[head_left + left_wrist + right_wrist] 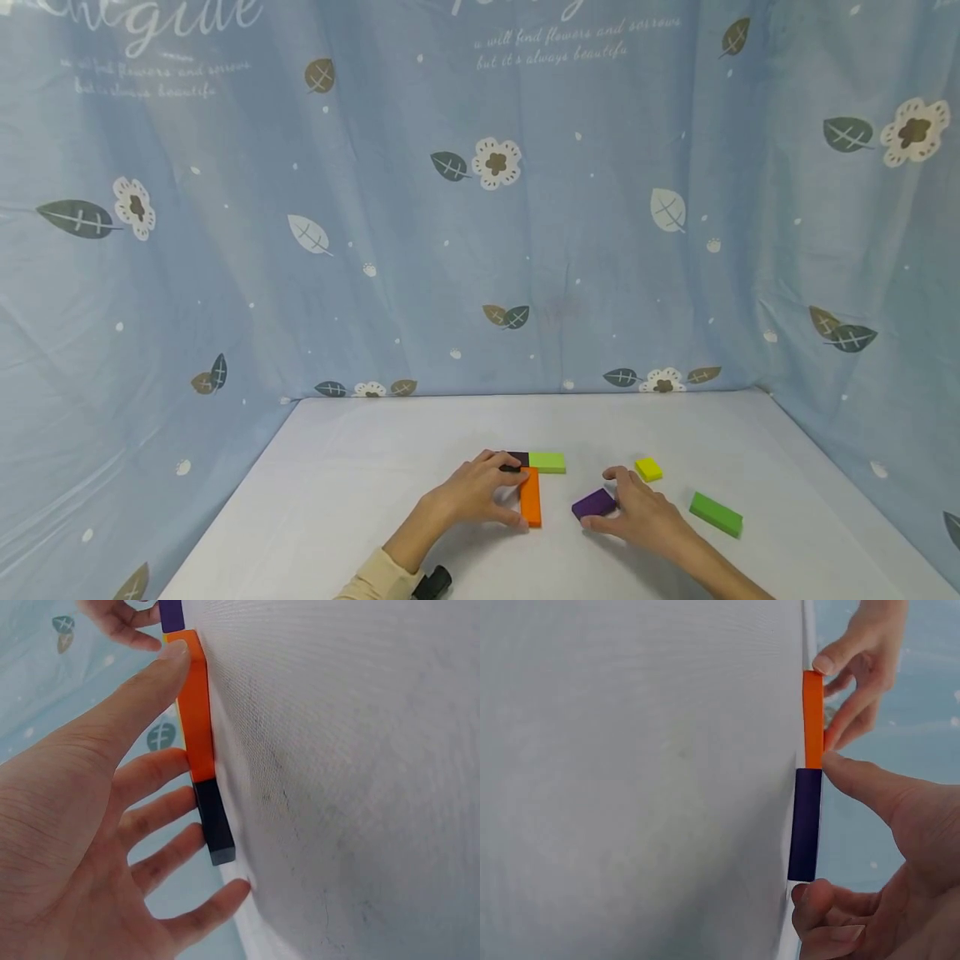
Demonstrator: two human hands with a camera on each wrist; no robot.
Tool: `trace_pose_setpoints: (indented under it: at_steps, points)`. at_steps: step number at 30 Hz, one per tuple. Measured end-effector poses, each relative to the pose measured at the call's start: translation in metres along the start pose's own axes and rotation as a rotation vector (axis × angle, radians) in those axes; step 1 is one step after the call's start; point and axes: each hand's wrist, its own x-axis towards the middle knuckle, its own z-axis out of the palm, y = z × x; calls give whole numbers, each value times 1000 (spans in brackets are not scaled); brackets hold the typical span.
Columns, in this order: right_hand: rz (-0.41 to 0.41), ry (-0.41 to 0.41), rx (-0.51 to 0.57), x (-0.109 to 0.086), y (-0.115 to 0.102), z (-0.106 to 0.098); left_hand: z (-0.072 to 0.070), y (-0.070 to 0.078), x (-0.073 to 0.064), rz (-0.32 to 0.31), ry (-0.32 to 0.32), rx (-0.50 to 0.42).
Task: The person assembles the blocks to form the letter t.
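An orange block [531, 500] lies lengthwise on the white table, and my left hand [480, 492] grips it with the thumb at its near end and the index finger toward its far end. Beyond it, partly covered by my left fingers, is a black block [214, 821], end to end with a lime green block [547, 462]. My right hand [637, 510] pinches a purple block [805, 825] between thumb and index finger at its two ends. In the head view the purple block sits at a slant, apart from the orange one.
A small yellow block [648, 469] lies just beyond my right hand. Farther right rests a longer green block [716, 514]. The white tabletop [337, 483] meets a blue patterned curtain [570, 250] at the back and both sides. A black device [432, 582] is by my left wrist.
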Motion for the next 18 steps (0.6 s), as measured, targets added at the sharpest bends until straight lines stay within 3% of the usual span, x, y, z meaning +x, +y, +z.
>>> trace_pose_setpoints:
  at_steps: [18]
  points:
    - [25,-30,40,4,4,6,-1,2,-1,-8,-11,4]
